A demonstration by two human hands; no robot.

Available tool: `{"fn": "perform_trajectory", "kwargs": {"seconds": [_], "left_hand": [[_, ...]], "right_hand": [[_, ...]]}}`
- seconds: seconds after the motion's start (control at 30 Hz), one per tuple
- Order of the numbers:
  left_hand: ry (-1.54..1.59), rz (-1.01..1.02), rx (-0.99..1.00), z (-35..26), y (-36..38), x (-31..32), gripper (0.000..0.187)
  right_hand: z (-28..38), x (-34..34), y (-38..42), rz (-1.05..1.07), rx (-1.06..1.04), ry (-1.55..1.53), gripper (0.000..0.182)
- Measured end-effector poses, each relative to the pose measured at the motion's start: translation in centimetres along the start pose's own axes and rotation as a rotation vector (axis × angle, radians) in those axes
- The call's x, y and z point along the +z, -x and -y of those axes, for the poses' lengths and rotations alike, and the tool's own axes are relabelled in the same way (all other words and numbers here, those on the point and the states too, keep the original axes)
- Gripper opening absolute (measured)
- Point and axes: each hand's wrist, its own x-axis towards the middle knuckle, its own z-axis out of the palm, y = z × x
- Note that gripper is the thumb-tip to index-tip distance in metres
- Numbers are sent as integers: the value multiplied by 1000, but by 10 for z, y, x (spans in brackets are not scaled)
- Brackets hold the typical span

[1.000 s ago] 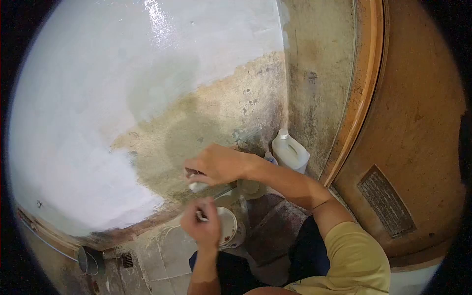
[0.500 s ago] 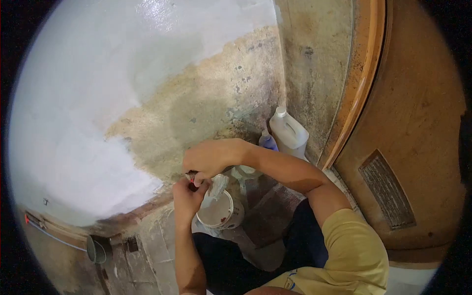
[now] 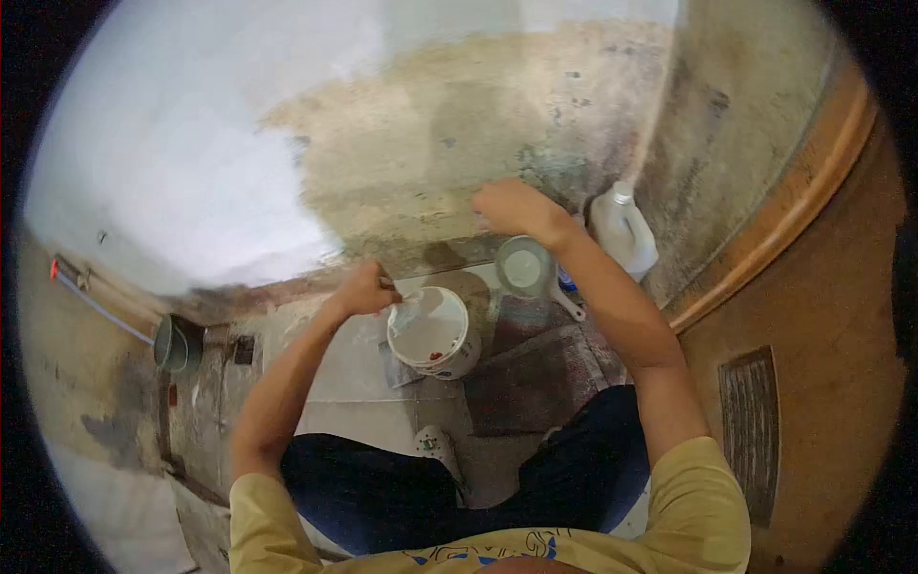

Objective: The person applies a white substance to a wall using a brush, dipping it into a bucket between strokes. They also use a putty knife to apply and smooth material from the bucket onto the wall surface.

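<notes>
My left hand (image 3: 365, 289) is closed round the handle of a paintbrush (image 3: 406, 312). The brush's whitish bristles lie at the left side of a white bucket's mouth. That bucket (image 3: 457, 359) stands on the floor, with pale paint inside and a small red spot near its front. My right hand (image 3: 516, 209) hangs apart from the left one, before the bare lower wall, its fingers curled in; whatever they may hold is hidden. Below it sits a round dipper (image 3: 523, 266) with pale liquid, its handle pointing to the lower right.
A whitish plastic jug (image 3: 623, 234) stands in the corner, with a blue bottle (image 3: 566, 279) partly behind my right forearm. The wall (image 3: 191, 172) is white above and rough, stained below. A dark bucket (image 3: 178, 344) is at left. A wooden door (image 3: 813, 383) bounds the right.
My hands were together at the brush; now they are apart, the right one moved up and right, the left one keeping the brush. The view has shifted, uncovering the dipper.
</notes>
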Motion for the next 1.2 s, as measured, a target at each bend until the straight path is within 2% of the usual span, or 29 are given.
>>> {"fn": "perform_trajectory", "kwargs": {"seconds": [0.03,0.1,0.17,0.23,0.37,0.5,0.63,0.7,0.73,0.77,0.8,0.83,0.87,0.9,0.93,0.97,1.03,1.1,1.13,1.2], "left_hand": [[11,-20,-18,10,0,8,25],[-118,-59,119,35,-5,30,26],[-88,-120,191,53,-8,54,25],[-2,-102,208,65,-13,77,26],[-169,-29,337,68,-32,106,31],[-280,146,314,86,-72,135,34],[-311,67,202,70,-80,137,32],[-398,248,224,74,-90,147,30],[-388,255,224,79,-94,150,30],[-430,230,293,86,-97,152,30],[-465,215,361,92,-97,155,30],[-406,108,206,64,-69,138,31],[-329,112,178,92,-89,156,31],[-387,145,69,95,-93,157,42],[-284,128,130,101,-89,156,41],[-354,80,214,109,-89,157,37],[-450,148,126,100,-81,155,32],[-348,3,238,100,-68,153,33],[-335,19,236,108,-70,158,33],[-303,4,198,117,-78,162,34]], "right_hand": [[-1,3,-2,6,-8,33,20],[2,10,-4,-24,-68,-11,19],[4,20,-4,-48,-133,-58,19],[1,32,-4,21,-22,-78,24],[-12,33,8,2,-108,-77,28],[-33,46,22,-31,-52,-32,27],[-37,29,37,-69,68,-19,24],[-30,10,40,-10,127,-17,23],[-27,5,42,55,189,-23,22],[-25,3,42,74,191,-32,22],[-26,6,41,-35,117,-41,20],[-26,10,43,-136,50,-58,19],[-24,10,42,-141,45,-62,20],[-20,9,37,-142,42,-69,22],[-19,11,30,-111,63,-96,21],[-17,15,23,-81,82,-123,21],[-13,25,17,-179,-6,-146,21],[-12,28,9,-47,18,-162,22],[-14,34,8,47,32,-153,23],[-15,50,15,48,74,-142,23]]}}
